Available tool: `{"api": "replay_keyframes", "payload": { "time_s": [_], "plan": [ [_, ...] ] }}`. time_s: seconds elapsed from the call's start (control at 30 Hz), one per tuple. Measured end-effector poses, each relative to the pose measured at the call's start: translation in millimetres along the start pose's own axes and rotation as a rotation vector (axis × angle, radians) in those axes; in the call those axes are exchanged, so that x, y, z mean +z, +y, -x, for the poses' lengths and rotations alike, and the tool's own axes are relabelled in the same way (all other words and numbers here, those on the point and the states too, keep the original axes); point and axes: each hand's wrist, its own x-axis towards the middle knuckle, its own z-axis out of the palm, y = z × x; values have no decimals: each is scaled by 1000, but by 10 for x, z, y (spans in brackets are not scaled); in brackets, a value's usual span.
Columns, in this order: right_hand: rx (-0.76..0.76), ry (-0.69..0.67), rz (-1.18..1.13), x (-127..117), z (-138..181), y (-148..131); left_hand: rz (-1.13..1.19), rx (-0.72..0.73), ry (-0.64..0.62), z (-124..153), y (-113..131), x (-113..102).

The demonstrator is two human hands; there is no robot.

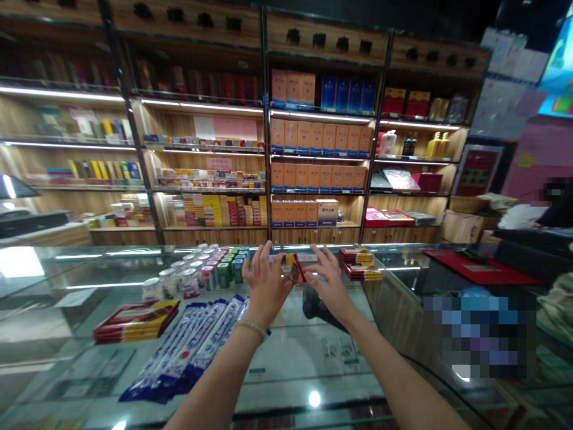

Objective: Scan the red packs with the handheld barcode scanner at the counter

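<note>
A small red-and-yellow snack packet [294, 267] is held up on edge above the glass counter, between my two hands. My left hand [265, 285] pinches its left side with thumb and index finger, the other fingers raised. At the packet's right edge, my right hand [330, 285] grips with its thumb and nearby fingertips, its remaining fingers spread. Below my right hand lies a dark handheld scanner [313, 304], partly covered by the wrist. Similar packets form a stack [358, 272] just beyond my right hand. Long blue-and-white packets [192, 340] lie fanned out left of my left forearm.
Another pile of red-and-yellow packets [134, 321] rests at the left on the glass counter [286, 370]. Several rows of small jars and cans [201, 272] stand behind it. A red mat [483, 267] lies at right. Lit shelves with orange boxes [308, 137] line the back wall.
</note>
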Motion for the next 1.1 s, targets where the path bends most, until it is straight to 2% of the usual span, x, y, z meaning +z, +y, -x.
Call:
{"api": "replay_keyframes", "payload": {
  "time_s": [0.1, 0.27, 0.33, 0.4, 0.53, 0.63, 0.73, 0.9, 1.1],
  "plan": [
    [-39, -104, -55, -18, 38, -47, 18, -1, 65, 4, -29, 30],
    [-80, -219, -17, -14, 57, -59, 52, -22, 61, 12, -49, 19],
    [-94, -193, 19, -30, 33, -13, 71, -36, 51, 9, -42, 1],
    [-92, -109, 75, -67, -8, 68, 86, -44, 53, 4, -35, -8],
    [-76, 24, 297, -154, -72, 271, 130, -24, 70, -4, -45, 15],
    [-84, -39, 476, -166, -55, 359, 190, 32, 56, 1, -65, 51],
    [-94, -122, 559, -145, -22, 352, 237, 99, 24, 21, -68, 77],
    [-84, -124, 522, -134, -15, 285, 275, 209, 4, 64, -35, 88],
    [-132, -90, 507, -134, -19, 283, 295, 228, 10, 67, -32, 94]
  ]
}}
